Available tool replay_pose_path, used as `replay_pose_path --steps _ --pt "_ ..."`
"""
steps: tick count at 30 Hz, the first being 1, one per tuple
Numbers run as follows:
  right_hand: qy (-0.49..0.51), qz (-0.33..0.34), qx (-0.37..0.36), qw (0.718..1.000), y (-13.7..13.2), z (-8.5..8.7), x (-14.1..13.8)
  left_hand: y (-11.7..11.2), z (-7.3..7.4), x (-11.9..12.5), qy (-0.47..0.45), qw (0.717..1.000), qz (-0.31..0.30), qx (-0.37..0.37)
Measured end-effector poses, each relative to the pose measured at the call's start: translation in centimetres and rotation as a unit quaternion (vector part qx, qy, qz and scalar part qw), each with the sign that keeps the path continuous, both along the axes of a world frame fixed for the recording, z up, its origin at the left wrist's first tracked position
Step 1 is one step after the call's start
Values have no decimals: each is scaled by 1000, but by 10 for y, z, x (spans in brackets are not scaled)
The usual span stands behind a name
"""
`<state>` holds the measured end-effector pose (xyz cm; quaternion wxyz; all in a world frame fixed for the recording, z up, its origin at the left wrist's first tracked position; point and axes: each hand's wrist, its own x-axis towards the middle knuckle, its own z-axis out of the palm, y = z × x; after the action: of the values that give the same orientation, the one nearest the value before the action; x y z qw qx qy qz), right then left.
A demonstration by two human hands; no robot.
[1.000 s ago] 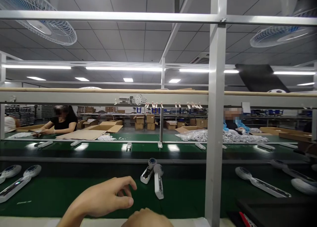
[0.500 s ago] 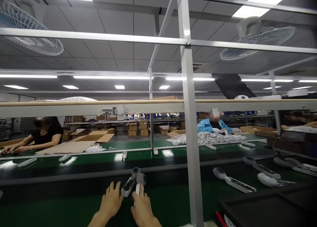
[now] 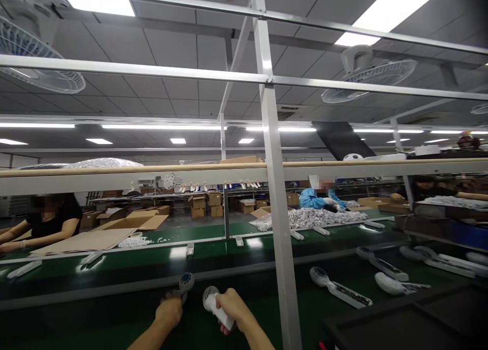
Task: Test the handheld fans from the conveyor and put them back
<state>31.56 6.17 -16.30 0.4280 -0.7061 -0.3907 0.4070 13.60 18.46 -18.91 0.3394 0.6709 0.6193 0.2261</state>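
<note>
My right hand [image 3: 233,308] is closed round the handle of a white device [image 3: 211,299] with a round, slotted head. The handle slants down to the right, and the head points up and left. To its left, my left hand [image 3: 170,310] is closed round the lower part of a second device [image 3: 186,282], whose round head has a dark, patterned face. The fingers of that hand are blurred, and its palm hides most of the handle. Both devices are just above the green conveyor belt [image 3: 206,334], apart from each other.
An upright metal post [image 3: 276,212] stands right of my hands. Beyond it, several similar devices [image 3: 341,289] lie on the belt. A black tray [image 3: 404,314] sits at the lower right. Across the line, a person in blue [image 3: 313,200] sits behind a heap of small parts [image 3: 324,217].
My left hand has gone from spread beside a device to closed round it, and that device has moved left. My right hand has lifted the other device and tilted it, drawing the two apart.
</note>
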Motion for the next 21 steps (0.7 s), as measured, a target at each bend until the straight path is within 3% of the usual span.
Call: replay_pose_path --steps 2,4,7,10,16,18,21 --pt "84 -13 5 996 -2 11 1 -5 9 -1 -91 994 19 -52" --pt "158 -31 57 985 -5 26 2 -12 21 -3 -196 975 36 -100" --pt "266 -54 154 950 -14 52 -3 -27 47 -9 -365 921 35 -129" --pt "351 -66 191 914 -25 75 -14 -51 80 -26 -500 859 0 -111" --pt "424 -68 214 877 -49 103 -37 -111 136 -71 -618 783 -18 -73" --pt "445 -68 208 869 -56 109 -41 -127 149 -83 -640 765 -20 -73" --pt "481 -60 204 850 -65 118 -47 -144 161 -98 -654 749 -71 -85"
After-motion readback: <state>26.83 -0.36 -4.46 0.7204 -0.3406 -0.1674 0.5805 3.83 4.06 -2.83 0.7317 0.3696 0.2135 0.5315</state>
